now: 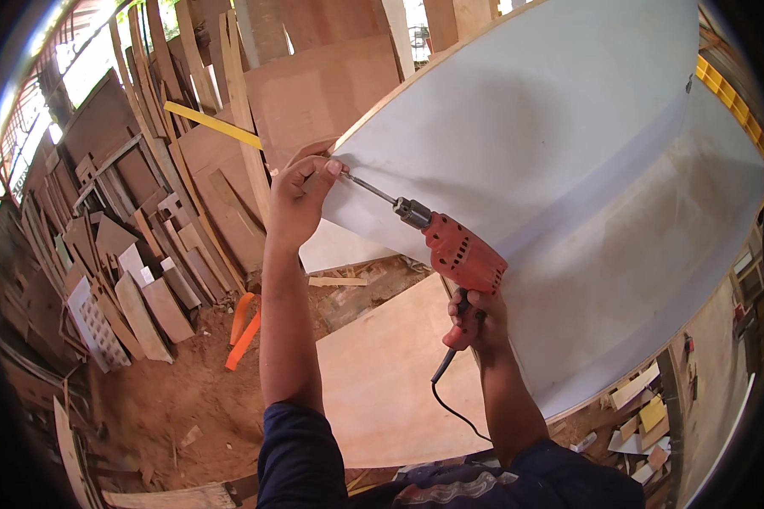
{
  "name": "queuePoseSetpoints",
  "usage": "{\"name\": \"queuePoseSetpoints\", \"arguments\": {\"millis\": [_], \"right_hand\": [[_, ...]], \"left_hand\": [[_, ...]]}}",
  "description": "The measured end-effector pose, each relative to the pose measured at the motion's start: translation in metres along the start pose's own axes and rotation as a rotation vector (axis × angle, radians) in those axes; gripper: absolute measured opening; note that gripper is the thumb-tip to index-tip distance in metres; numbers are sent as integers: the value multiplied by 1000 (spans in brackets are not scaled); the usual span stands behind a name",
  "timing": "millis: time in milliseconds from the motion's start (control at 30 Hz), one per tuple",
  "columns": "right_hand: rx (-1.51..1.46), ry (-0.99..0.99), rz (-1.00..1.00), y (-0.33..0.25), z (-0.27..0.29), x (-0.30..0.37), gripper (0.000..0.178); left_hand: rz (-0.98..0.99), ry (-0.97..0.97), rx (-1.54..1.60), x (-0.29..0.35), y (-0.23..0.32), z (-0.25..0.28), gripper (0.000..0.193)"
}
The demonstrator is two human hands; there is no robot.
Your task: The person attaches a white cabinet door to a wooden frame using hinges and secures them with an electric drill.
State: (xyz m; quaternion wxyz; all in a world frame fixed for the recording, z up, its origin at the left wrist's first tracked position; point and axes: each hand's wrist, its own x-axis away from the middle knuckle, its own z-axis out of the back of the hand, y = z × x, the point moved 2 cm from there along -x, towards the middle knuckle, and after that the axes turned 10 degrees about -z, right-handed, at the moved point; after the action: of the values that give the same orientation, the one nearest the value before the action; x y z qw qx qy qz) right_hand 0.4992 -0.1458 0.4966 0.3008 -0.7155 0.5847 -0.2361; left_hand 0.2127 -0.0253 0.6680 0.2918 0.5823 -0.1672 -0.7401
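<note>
My right hand (482,318) grips the handle of a red corded power drill (465,253), its black cord trailing down toward my body. A long, thin metal bit (372,188) sticks out of the dark chuck (412,213) and points up and left. At the bit's tip, my left hand (304,188) is closed, thumb and fingers pinched together. Whatever small piece lies in that pinch is too hidden to name. Both hands are in front of a large white-faced panel (501,127), the left one beside its wooden edge.
A bare plywood sheet (390,373) lies below the drill. Many boards and offcuts (161,297) lean along the left side. A yellow strip (212,125) slants behind my left hand, and an orange strip (244,339) rests on the dirt floor (182,407). Scraps (641,428) are piled lower right.
</note>
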Motion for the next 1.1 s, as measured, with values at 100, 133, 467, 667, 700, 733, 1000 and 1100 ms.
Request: {"name": "queuePoseSetpoints", "arguments": {"millis": [100,133,467,667,700,733,1000,1100], "right_hand": [[0,-2,19,2,0,0,43],[-3,3,24,3,1,0,43],[-53,-2,-5,8,4,-2,38],[-45,-50,13,11,6,-3,38],[-51,-36,17,12,6,-2,38],[-56,-24,18,12,5,-2,38],[-49,-16,42,12,3,-1,40],[-39,-17,40,7,0,0,42]], "left_hand": [[72,30,29,-1,-2,0,23],[72,35,24,-2,-2,-1,23],[80,60,52,-6,6,-8,25],[115,66,6,-3,5,-11,25],[115,64,5,-3,5,-12,25],[100,76,5,-3,4,-11,28],[99,103,9,0,-1,-7,29],[94,96,-17,1,1,-6,28]]}}
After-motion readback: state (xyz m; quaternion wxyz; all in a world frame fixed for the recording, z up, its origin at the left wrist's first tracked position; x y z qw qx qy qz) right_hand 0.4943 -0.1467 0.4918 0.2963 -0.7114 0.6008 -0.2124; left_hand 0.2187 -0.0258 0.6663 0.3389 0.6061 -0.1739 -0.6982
